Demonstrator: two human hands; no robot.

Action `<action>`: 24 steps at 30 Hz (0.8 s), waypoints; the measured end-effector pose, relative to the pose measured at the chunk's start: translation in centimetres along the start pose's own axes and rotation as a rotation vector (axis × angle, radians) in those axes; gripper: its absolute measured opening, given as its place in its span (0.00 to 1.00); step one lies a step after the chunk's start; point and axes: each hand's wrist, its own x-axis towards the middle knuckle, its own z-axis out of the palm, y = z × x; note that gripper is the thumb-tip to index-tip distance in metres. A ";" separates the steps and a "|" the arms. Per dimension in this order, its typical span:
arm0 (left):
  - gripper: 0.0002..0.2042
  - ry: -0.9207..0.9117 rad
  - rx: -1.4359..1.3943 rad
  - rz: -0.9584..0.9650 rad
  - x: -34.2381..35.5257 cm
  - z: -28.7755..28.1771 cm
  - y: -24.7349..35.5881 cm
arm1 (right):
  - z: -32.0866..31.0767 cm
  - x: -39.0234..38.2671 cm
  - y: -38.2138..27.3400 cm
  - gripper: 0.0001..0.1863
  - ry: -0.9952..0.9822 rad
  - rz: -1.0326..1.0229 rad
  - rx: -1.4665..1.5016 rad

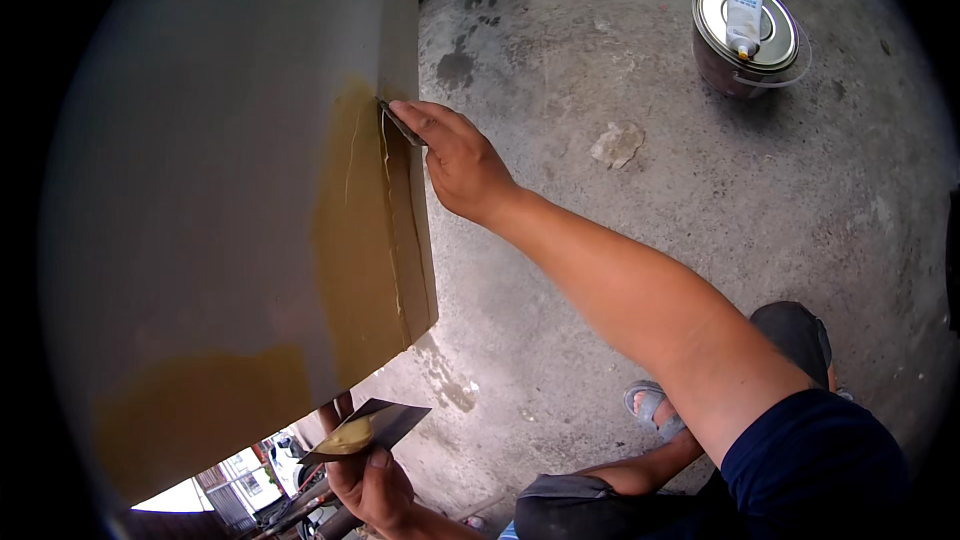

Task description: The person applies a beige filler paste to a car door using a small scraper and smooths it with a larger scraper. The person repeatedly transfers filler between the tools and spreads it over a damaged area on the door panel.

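While my right arm (640,290) lies across the frame from its lower right, my right hand (466,172) has its fingers (434,128) closed on a thin, dark spreader (402,126), above and left of the picture's centre. Its edge meets the grey panel (210,190) close to the panel's right-hand border, near the top of a long yellow-brown coated strip (350,240). A raised ridge of paste (391,230) runs down this strip, and a thin pale line marks it farther left. Another yellow-brown patch (190,415) spreads over the panel's lower left.

At the bottom, left of centre, my left hand (375,490) is closed on a flat dark plate (398,425), thumb at the near edge. A pale yellow dollop (348,435) sits on the plate, just below the panel's lower edge; how my other fingers lie underneath, I cannot fully tell.

At the upper right, a lidded metal tin (735,80) with a thin handle stands on the concrete floor (560,70), a white tube (744,12) lying on its lid. Near the lower edge shows a grey sandal (652,405), left of my dark blue sleeve (815,460).
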 end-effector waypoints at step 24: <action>0.27 -0.017 -0.010 -0.042 -0.5 -2.5 0.0 | -0.4 0.3 0.3 0.29 0.019 -0.042 -0.071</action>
